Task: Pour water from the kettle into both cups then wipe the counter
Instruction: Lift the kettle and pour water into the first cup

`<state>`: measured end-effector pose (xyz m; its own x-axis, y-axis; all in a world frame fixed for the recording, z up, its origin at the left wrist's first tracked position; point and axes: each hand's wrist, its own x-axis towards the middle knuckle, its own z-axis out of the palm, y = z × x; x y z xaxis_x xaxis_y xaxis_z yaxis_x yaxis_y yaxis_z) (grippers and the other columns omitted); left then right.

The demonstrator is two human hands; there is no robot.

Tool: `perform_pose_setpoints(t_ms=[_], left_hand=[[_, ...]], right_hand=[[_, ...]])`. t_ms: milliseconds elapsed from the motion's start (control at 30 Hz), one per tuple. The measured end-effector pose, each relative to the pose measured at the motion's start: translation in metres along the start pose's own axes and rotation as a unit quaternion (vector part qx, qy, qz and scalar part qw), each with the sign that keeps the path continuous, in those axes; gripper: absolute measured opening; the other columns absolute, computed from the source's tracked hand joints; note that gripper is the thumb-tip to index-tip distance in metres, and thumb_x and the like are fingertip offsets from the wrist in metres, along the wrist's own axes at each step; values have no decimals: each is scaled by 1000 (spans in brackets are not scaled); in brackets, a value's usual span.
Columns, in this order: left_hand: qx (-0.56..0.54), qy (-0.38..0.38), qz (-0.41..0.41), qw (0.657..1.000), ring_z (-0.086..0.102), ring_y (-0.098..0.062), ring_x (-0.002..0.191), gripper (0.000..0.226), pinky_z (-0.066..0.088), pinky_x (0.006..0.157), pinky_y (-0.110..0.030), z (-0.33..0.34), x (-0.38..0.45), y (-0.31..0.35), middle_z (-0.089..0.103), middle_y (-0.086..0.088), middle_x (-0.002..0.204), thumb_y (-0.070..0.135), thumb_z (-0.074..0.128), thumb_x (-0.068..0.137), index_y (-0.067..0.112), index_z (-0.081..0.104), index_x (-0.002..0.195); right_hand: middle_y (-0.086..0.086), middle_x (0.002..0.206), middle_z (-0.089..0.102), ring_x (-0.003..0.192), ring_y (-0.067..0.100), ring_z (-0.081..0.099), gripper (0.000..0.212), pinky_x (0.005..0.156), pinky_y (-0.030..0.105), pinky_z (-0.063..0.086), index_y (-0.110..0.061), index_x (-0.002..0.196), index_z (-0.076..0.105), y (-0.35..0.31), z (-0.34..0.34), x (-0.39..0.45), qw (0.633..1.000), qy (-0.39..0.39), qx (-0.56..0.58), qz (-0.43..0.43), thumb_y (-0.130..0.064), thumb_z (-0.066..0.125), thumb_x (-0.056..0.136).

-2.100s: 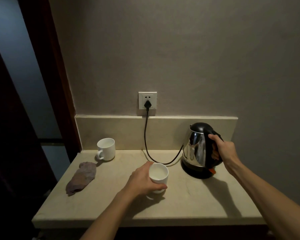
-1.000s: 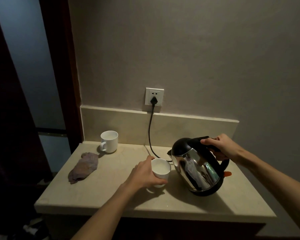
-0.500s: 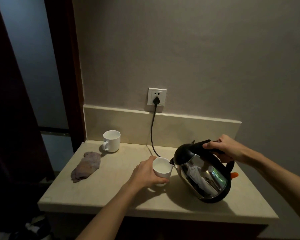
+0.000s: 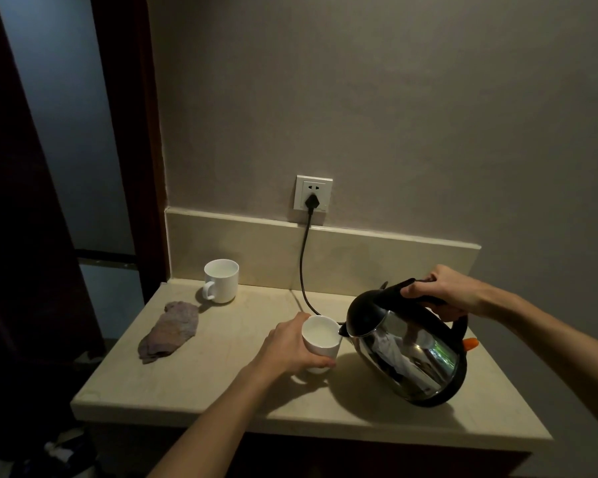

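Note:
A steel kettle [image 4: 408,357] with a black lid and handle hangs tilted to the left above the counter [image 4: 204,384]. My right hand [image 4: 446,294] grips its handle from above. The spout touches the rim of a white cup [image 4: 321,336], which my left hand [image 4: 287,346] holds around its side on the counter. I cannot make out any stream of water. A second white cup [image 4: 221,281] stands at the back left, handle to the left. A crumpled grey-purple cloth [image 4: 170,332] lies in front of it.
A black power cord [image 4: 302,270] runs from the wall socket [image 4: 314,198] down to the counter behind the held cup. A low backsplash [image 4: 359,250] lines the rear edge. A dark door frame [image 4: 132,132] borders the left side.
My right hand lifted the kettle off its spot at the right, carried it left and tipped it until the spout met the cup. My left hand stayed on that cup.

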<state>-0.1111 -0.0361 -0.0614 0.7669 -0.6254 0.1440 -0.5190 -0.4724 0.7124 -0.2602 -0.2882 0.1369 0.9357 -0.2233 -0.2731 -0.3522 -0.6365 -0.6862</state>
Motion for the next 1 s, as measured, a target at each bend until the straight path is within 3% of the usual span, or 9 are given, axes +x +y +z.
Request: perform_pose_setpoints(t_ms=[233,433,600,1000], left_hand=[[-4,4,6,1000,57,-9,102,88,42,70,-16,-2,-2,2,65,11,123,66,90,60,33,52,132],[-4,1,8,1000,58,-11,107,89,52,82,-25,-1,-2,1,63,9,127,64,91,63,32,50,135],[-4,3,10,1000,58,-11,106,89,47,79,-21,-1,-1,0,63,9,128,65,90,63,33,50,135],[0,2,12,1000,59,-9,104,91,56,85,-29,0,-1,-1,63,14,123,74,85,56,38,49,131]], right_hand=[[0,52,48,41,11,40,73,40,19,31,16,93,66,-13,-6,10,998,-20,-49,-14,-54,66,72],[0,51,48,40,11,40,59,40,20,30,2,81,68,-24,-9,12,997,-42,-70,-12,-55,64,72],[-2,49,48,39,10,40,54,39,19,31,-2,77,69,-25,-11,15,996,-57,-67,-10,-56,64,71],[-2,49,49,38,11,40,49,39,19,31,-11,64,68,-34,-13,21,993,-88,-80,-6,-60,66,66]])
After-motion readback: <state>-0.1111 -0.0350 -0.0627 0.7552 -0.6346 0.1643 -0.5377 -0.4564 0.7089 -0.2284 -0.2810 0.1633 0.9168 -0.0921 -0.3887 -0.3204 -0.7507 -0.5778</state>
